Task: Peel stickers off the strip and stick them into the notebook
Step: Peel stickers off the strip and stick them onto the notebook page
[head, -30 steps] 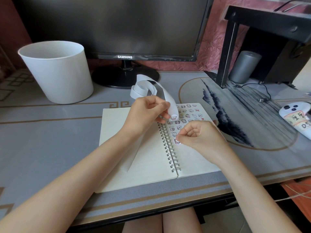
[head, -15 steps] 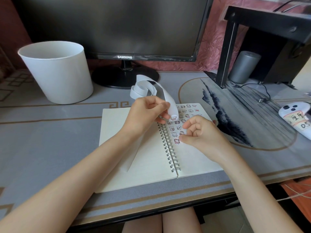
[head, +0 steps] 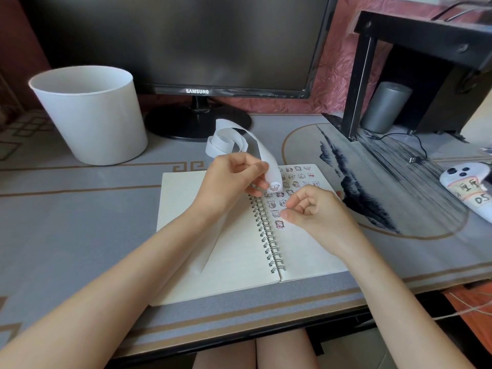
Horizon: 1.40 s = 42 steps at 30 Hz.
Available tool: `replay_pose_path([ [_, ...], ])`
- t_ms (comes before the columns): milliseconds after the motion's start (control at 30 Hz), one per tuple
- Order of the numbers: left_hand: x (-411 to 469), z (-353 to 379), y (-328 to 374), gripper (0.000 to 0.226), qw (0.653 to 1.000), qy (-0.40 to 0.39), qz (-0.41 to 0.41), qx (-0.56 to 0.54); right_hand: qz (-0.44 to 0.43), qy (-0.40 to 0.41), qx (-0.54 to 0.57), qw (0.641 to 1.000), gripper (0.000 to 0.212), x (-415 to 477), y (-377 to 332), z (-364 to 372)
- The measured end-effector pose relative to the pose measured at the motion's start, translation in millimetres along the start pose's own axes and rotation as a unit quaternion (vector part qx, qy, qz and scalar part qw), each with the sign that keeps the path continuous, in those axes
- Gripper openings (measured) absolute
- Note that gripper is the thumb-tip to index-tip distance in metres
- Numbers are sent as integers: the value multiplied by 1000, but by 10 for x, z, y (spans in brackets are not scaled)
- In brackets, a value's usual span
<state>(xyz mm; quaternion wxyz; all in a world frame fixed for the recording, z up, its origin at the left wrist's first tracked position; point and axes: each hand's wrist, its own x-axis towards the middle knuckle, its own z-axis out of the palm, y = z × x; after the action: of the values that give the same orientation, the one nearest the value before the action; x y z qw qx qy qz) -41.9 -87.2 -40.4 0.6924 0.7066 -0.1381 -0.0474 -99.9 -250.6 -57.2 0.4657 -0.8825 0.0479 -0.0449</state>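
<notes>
— What has moved since half a second ago?

— The right hand point(head: 316, 211). Its fingers, partly spread then, have drawn in and now curl toward the palm above the right page of the notebook point(head: 213, 262). I see nothing held between them. One fingertip sits at the page just above the lowest sticker point(head: 279, 224), which lies beside the spiral binding point(head: 266, 235).

— And the left hand?

— The left hand point(head: 229, 182) has barely shifted. Its fingers pinch the strip point(head: 266, 161) over the top of the binding. One unpeeled sticker point(head: 275, 187) shows at the strip's curved lower end, just above the page.

— Where does the rest of the strip go?

— It loops up behind the hand toward the monitor point(head: 186, 43) base, and a bare tail hangs under the wrist across the left page.

— The notebook itself?

— Open flat on the counter point(head: 80, 235), near its front edge. Rows of small stuck stickers point(head: 295, 179) cover the top of the right page.

— Anything nearby?

— A white bucket point(head: 93, 115) stands at the far left, well apart from the notebook.
</notes>
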Motion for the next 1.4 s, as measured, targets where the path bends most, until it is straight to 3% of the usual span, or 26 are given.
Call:
replay_pose_path([
  [133,-3,2,7,14,1000,0,2,3,8,-36,23,999,27,-28,-27,-10],
  [333,-13,13,28,15,1000,2,5,3,11,-52,12,998,22,24,18,-45],
  [467,-13,12,28,16,1000,4,5,2,-11,-14,55,998,7,47,-67,-102],
  [600,-6,6,17,17,1000,2,9,3,-104,60,53,991,11,104,-169,-123],
  [733,-10,0,22,18,1000,-1,14,4,-143,64,73,985,15,139,-214,-58],
  [933,-20,1,29,29,1000,-25,13,4,-149,94,122,977,18,172,-196,-26],
  [1133,-21,11,-5,12,998,-51,20,22,-147,94,126,976,19,170,-172,-28],
  [1400,-4,6,-26,12,998,-56,29,16,-147,94,118,978,16,170,-160,-16],
])
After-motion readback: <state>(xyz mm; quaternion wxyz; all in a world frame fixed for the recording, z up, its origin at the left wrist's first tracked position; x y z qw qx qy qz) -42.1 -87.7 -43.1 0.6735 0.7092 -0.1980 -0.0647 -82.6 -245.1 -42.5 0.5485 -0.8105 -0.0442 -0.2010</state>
